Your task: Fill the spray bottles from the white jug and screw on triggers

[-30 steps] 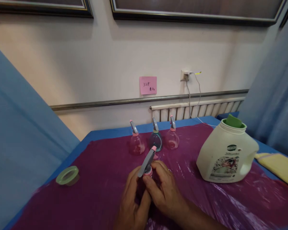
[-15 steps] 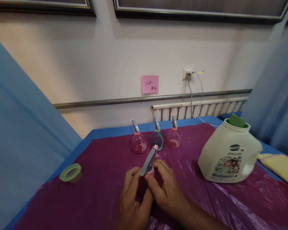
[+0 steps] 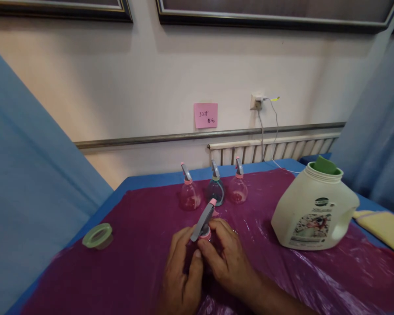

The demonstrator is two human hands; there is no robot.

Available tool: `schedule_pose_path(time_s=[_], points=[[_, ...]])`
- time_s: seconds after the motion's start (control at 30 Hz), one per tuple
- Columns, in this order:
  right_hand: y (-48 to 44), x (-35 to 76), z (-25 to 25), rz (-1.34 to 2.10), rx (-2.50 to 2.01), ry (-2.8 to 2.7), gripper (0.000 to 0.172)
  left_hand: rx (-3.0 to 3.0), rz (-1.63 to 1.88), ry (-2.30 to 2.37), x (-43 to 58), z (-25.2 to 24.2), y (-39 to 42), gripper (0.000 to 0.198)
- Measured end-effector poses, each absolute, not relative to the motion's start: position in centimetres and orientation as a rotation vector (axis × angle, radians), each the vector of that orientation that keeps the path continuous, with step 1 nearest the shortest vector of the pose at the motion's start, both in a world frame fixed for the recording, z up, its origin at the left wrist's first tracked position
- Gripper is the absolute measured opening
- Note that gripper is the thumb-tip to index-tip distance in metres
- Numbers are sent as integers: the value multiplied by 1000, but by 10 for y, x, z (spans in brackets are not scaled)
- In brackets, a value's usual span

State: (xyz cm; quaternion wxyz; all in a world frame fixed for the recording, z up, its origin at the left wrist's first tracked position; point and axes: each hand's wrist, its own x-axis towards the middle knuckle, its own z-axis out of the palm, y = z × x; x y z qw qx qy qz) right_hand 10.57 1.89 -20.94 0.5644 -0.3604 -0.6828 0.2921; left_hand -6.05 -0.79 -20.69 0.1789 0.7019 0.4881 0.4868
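Both hands grip a small spray bottle (image 3: 203,223) on the bench (image 3: 124,262), left of the white detergent jug (image 3: 313,210): left hand (image 3: 180,273) grasps its body, right hand (image 3: 225,258) pinches its pink collar.

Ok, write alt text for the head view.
Both hands, left hand and right hand, grip a small spray bottle over a purple sheet. Behind stand three more bottles; a white jug sits to the right and a green lid to the left.
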Motion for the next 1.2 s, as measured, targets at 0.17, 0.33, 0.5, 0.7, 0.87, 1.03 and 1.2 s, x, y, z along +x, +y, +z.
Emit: schedule_pose_path(time_s=[0.17,0.33,0.5,0.7,0.87,1.03,1.2], points=[[19,106,-208,669,-854,-1613,12,2001,1386,1345,-61,-211,-8,41],[20,106,-210,650,-854,-1610,12,1982,1401,1365,-61,-208,-9,39],[21,107,-211,648,-837,-1620,14,1974,1395,1362,-60,-205,-9,39],[20,106,-210,650,-844,-1613,13,1937,1401,1334,-59,-207,-8,39],[19,105,-210,659,-862,-1593,12,1945,1425,1325,-59,-208,-7,37],[19,106,-209,678,-858,-1602,11,1973,1454,1321,-58,-208,-6,35],[19,106,-209,675,-846,-1605,13,1950,1473,1326,-58,-206,-7,31]])
